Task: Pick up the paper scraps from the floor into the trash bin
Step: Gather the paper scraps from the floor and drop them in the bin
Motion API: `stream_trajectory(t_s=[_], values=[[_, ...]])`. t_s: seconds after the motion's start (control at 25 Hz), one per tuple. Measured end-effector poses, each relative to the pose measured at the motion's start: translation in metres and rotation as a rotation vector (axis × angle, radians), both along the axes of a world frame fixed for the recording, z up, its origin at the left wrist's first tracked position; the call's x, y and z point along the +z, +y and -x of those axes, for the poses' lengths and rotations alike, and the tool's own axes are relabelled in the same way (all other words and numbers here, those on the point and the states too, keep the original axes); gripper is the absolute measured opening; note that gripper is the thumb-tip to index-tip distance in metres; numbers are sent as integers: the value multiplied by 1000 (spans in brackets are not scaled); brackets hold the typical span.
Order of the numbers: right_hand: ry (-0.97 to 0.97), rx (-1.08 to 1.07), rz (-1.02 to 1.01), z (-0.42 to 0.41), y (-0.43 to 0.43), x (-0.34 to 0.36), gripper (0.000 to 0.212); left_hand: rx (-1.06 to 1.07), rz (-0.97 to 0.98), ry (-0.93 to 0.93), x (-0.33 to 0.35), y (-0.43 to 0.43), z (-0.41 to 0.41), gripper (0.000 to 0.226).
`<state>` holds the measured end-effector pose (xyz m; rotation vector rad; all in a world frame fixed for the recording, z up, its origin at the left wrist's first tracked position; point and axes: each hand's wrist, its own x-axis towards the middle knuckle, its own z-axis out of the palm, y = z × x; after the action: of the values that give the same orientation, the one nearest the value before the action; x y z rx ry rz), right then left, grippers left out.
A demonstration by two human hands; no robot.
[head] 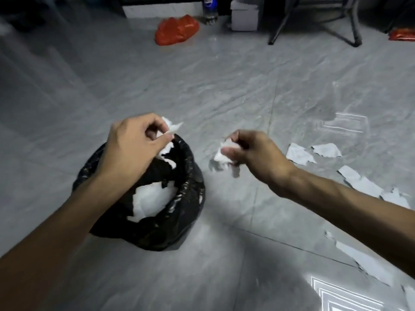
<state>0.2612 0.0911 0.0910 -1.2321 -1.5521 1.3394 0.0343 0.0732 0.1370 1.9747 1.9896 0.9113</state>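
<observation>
— What's closest to us on the grey marble-patterned tile floor [224, 254]?

— Long torn white paper scraps [366, 262] lying flat at the near right, with more torn pieces [361, 182] beyond the right forearm. Nearer the middle stands the round trash bin lined with a crinkled black plastic bag [186, 194], and white torn paper [150, 200] already lies inside it.

— And the hands?

— The left hand [132, 142] hangs right over the bin's far rim, fingers curled and pinching a crumpled white scrap [171, 129] between thumb and forefinger; part of that paper dangles down into the bin's mouth. The right hand [249, 149] is off to the right of the bin, above bare floor, fingers bunched together around another small crumpled white wad [222, 153]. It is near the bin but not over it.

— Anything lying past them?

— Two more flat torn scraps [301, 153] on the floor just right of the right hand. Well back, a crumpled orange-red plastic bag [176, 30] sits on the floor, a cola bottle with a blue label [210, 10] stands just behind it, a white box [244, 15] is beside that, and black metal chair legs [314, 25] stand farther right.
</observation>
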Motion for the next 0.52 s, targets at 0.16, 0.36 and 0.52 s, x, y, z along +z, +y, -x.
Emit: stream_trajectory(t_s=[0.16, 0.36, 0.52], values=[[208, -28, -115, 67, 5, 34, 8, 27, 463, 264, -32, -18, 56, 20], [-189, 265, 2, 115, -3, 20, 28, 269, 399, -34, -39, -25, 84, 27], [-162, 223, 68, 98, -4, 17, 36, 221, 258, -75, -25, -23, 63, 28]])
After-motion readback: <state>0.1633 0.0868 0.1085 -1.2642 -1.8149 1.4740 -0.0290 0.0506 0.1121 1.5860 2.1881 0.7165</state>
